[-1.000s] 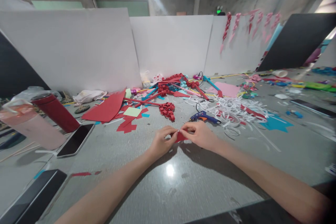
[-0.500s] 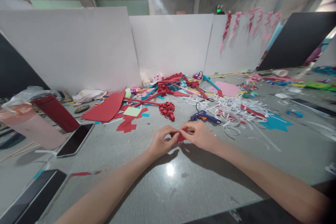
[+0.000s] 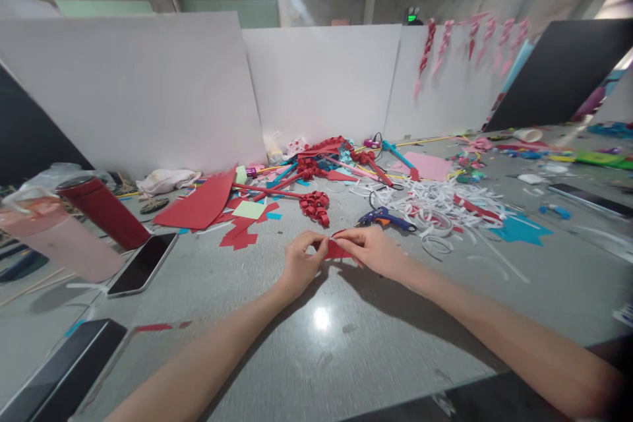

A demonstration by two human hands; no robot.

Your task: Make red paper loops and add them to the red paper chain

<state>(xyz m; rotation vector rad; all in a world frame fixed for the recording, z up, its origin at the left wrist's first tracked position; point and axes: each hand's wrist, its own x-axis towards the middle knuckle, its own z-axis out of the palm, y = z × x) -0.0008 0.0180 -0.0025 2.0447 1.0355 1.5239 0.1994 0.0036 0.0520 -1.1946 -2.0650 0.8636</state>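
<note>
Between my two hands is a small piece of red paper, held just above the grey table. My left hand pinches its left end between thumb and fingertips. My right hand has its fingers closed on the paper's right part and hides some of it. Just beyond my hands lie a red curled-paper flower on a stick and a blue glue gun. Red paper scraps rest to the left.
White paper strips pile up at the right beside a blue paper piece. On the left are a phone, a red flask, a pink bottle and a black box. White panels stand behind.
My hands have drawn slightly apart along the red paper, my left fingertips shifting left. More of the paper shows between them and below my right fingers.
</note>
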